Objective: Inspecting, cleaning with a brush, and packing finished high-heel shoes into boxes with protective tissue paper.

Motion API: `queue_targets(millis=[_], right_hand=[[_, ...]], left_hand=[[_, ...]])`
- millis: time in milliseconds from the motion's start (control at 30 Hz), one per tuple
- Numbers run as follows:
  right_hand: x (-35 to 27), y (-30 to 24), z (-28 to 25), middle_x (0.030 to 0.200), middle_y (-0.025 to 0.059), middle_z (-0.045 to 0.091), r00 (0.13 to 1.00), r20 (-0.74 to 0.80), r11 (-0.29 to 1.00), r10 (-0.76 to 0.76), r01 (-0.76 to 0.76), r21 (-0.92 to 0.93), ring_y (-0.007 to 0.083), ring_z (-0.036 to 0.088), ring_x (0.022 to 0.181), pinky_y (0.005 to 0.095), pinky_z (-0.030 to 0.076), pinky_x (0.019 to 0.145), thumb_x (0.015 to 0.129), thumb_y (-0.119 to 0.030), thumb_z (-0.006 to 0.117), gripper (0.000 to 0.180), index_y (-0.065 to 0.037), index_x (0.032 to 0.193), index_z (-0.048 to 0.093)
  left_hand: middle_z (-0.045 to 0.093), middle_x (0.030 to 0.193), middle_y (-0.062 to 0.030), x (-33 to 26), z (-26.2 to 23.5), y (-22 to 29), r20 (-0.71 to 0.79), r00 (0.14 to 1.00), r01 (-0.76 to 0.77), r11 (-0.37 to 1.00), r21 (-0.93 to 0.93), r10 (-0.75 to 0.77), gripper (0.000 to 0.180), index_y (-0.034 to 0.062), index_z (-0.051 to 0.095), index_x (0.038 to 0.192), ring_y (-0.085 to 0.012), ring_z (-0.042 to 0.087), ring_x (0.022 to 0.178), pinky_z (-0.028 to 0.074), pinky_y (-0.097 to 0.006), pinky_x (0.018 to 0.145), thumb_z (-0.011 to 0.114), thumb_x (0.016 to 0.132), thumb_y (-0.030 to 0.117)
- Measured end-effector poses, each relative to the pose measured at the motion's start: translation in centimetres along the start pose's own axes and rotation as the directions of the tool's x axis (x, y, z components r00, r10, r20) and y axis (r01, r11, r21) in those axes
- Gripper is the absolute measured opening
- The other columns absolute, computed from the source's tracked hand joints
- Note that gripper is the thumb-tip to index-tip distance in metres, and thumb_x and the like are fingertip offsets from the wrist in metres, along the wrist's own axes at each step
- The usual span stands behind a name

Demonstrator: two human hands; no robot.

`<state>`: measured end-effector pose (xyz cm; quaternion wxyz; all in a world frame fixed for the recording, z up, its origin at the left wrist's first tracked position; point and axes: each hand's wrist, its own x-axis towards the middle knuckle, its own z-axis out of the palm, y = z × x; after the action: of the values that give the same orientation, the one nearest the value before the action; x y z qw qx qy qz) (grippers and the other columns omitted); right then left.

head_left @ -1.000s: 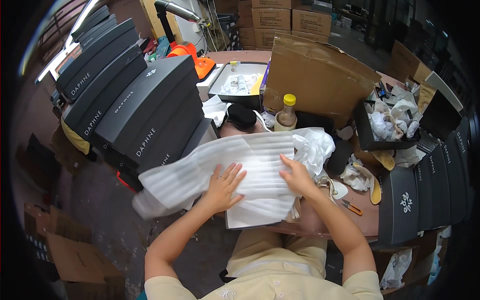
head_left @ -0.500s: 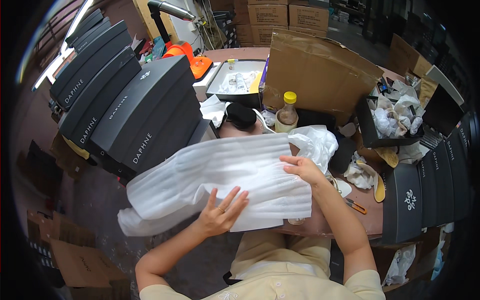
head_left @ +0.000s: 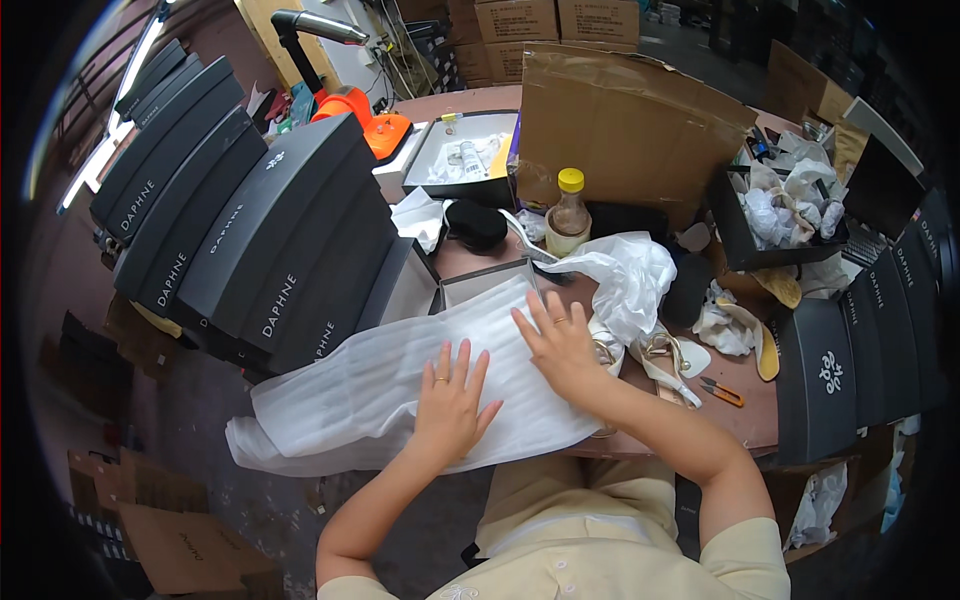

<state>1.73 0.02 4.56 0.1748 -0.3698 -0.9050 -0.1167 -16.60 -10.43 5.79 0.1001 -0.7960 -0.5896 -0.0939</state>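
A large white ribbed foam sheet [head_left: 380, 385] lies over the near edge of the table and hangs off to the left. My left hand [head_left: 450, 400] rests flat on its lower middle, fingers spread. My right hand [head_left: 555, 340] presses flat on the sheet's upper right part, fingers apart. An open box [head_left: 480, 283] shows just beyond the sheet's far edge. Crumpled white plastic wrap [head_left: 625, 275] sits right of my right hand, beside light sandals [head_left: 665, 355].
Stacked dark shoe boxes [head_left: 250, 240] lean at the left, more dark boxes [head_left: 850, 350] at the right. A yellow-capped bottle [head_left: 568, 215], a cardboard panel [head_left: 620, 125], an open box of paper scraps [head_left: 790, 215] and small orange snips [head_left: 722, 390] stand on the brown table [head_left: 740, 420].
Both hands slid across the foam sheet: the left moved down-left then back up toward the middle, the right shifted left. The sheet now lies flatter and farther over the table edge.
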Motion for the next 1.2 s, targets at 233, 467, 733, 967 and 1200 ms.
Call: queue_targets(millis=[233, 467, 733, 967, 1200], right_hand=[[-1.4, -5.9, 2.1, 0.147, 0.0189, 0.025, 0.549, 0.830, 0.899, -0.099, 0.407, -0.162, 0.0417, 0.017, 0.136, 0.0526, 0.014, 0.109, 0.073, -0.059, 0.060, 0.094, 0.003, 0.138, 0.032], [-0.5, -7.7, 7.6, 0.150, 0.0092, 0.021, 0.179, 0.983, 0.482, 0.044, 0.858, -0.178, 0.0326, 0.011, 0.139, 0.0549, 0.011, 0.108, 0.079, -0.067, 0.045, 0.086, -0.016, 0.144, 0.025], [-0.3, -7.3, 6.3, 0.147, 0.0318, 0.008, 0.421, 0.907, 1.000, 0.009, 0.021, -0.020, 0.0513, 0.017, 0.132, 0.0546, 0.035, 0.098, 0.073, -0.043, 0.069, 0.100, 0.004, 0.143, 0.015], [0.2, -7.8, 8.8, 0.146, 0.0306, 0.014, 0.341, 0.939, 0.999, 0.044, 0.008, -0.050, 0.0508, 0.020, 0.131, 0.0505, 0.039, 0.097, 0.069, -0.024, 0.074, 0.100, 0.007, 0.142, 0.012], [-0.9, 2.8, -8.1, 0.106, 0.0144, 0.057, 0.974, 0.225, 0.829, -0.008, -0.120, 0.546, 0.0309, 0.051, 0.108, 0.0392, 0.045, 0.083, 0.070, -0.028, 0.072, 0.042, -0.006, 0.104, 0.059]], left_hand=[[0.022, 0.147, -0.0216, 4.1, 5.5, -1.6, 0.609, 0.793, -0.235, 0.927, 0.293, 0.009, 0.088, 0.0179, 0.029, 0.143, -0.0395, 0.014, 0.138, 0.002, -0.064, 0.105, 0.040, 0.076, 0.073], [0.010, 0.148, -0.0272, 7.0, 7.9, -2.3, 0.679, 0.734, -0.200, 0.959, 0.200, 0.011, 0.131, 0.0170, 0.012, 0.147, -0.0446, 0.013, 0.136, 0.001, -0.062, 0.105, 0.053, 0.045, 0.088], [0.011, 0.148, -0.0272, 11.1, 11.4, -7.0, 0.786, 0.617, 0.216, 0.950, -0.226, 0.046, 0.104, 0.0121, 0.013, 0.146, -0.0505, 0.018, 0.132, 0.024, -0.059, 0.103, 0.069, 0.067, 0.049], [0.010, 0.149, -0.0231, 13.2, 11.5, 1.8, 0.638, 0.698, 0.421, 0.907, 0.002, -0.326, 0.080, 0.0159, 0.015, 0.146, -0.0508, 0.012, 0.134, 0.024, -0.060, 0.103, 0.055, 0.079, 0.033], [0.032, 0.139, -0.0235, 13.3, 7.3, -1.5, 0.620, 0.756, 0.460, 0.845, -0.274, -0.210, 0.064, 0.0064, 0.037, 0.134, -0.0419, 0.034, 0.126, 0.033, -0.048, 0.101, 0.061, 0.078, 0.026]])
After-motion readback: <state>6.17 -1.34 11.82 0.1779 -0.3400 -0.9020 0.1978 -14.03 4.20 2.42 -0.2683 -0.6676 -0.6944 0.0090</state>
